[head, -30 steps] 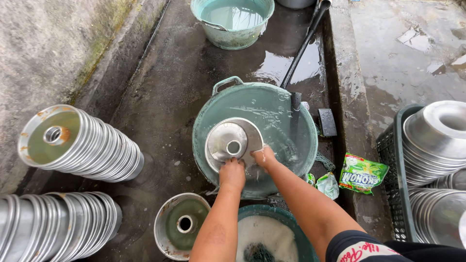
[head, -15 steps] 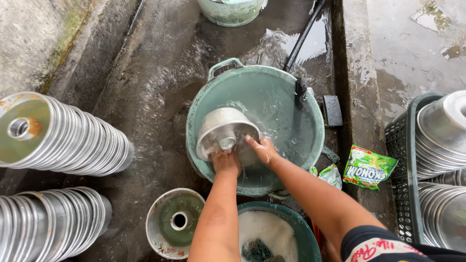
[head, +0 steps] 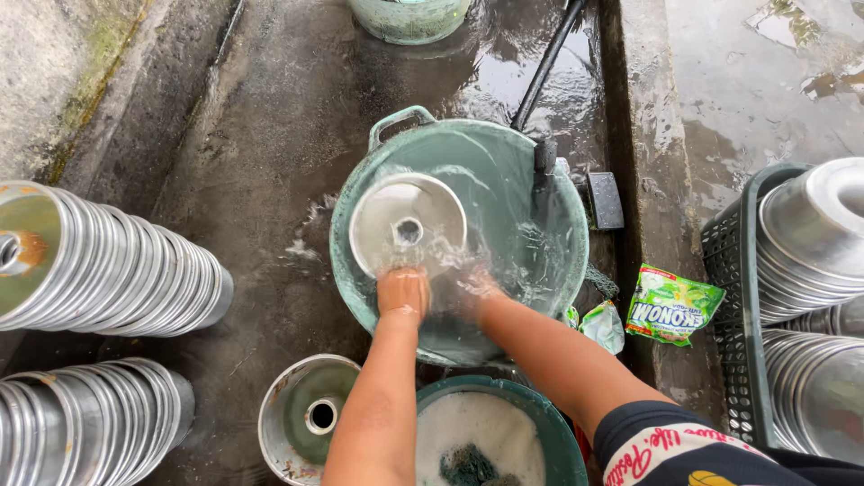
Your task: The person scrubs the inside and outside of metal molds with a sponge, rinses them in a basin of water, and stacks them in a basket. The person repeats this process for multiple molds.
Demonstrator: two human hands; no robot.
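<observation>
A round metal ring-shaped cake mould [head: 407, 225] lies half under the water in a large green basin [head: 549, 193]. My left hand [head: 402, 292] grips the mould's near rim. My right hand [head: 477, 290] is under the rippling water beside the mould, blurred; its fingers touch the mould's near right edge. Below the basin a smaller green bowl [head: 531, 418] holds soapy foam and a dark scrubbing pad [head: 465, 465]. Another ring mould [head: 306, 416] stands on the wet concrete to the left of that bowl.
Two long stacks of metal moulds [head: 108, 261] [head: 85, 423] lie on their sides at the left. A dark crate [head: 733, 297] with more metal moulds [head: 814, 234] stands at the right. A green detergent packet [head: 673, 304] lies on the ledge. A black hose [head: 545, 63] reaches into the basin. Another green tub [head: 409, 18] sits at the top.
The mould has been turned and pushed down into the water, its open side now facing up. Both hands have sunk into the basin; the camera has moved closer.
</observation>
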